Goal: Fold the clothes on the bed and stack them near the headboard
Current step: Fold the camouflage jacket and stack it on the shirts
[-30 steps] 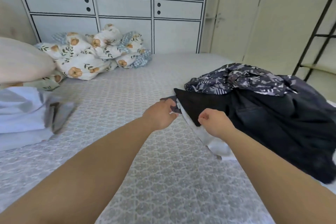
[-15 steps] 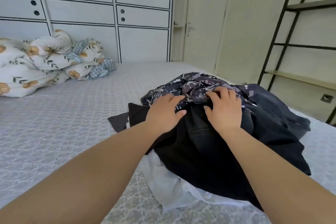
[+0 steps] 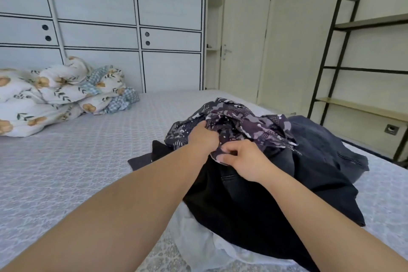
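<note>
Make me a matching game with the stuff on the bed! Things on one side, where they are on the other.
Things:
1. patterned garment
2. black garment
3. white garment
4. floral quilt

Places:
A. bottom of the pile
B. far left, by the cabinets
C. gripped by both hands
D. under the patterned one

Pairs: 1-C, 2-D, 3-A, 4-B

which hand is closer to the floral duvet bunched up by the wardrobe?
Left. The left hand grips the patterned garment on the pile's side facing the floral duvet. The right hand pinches the same garment farther right, away from the duvet.
</note>
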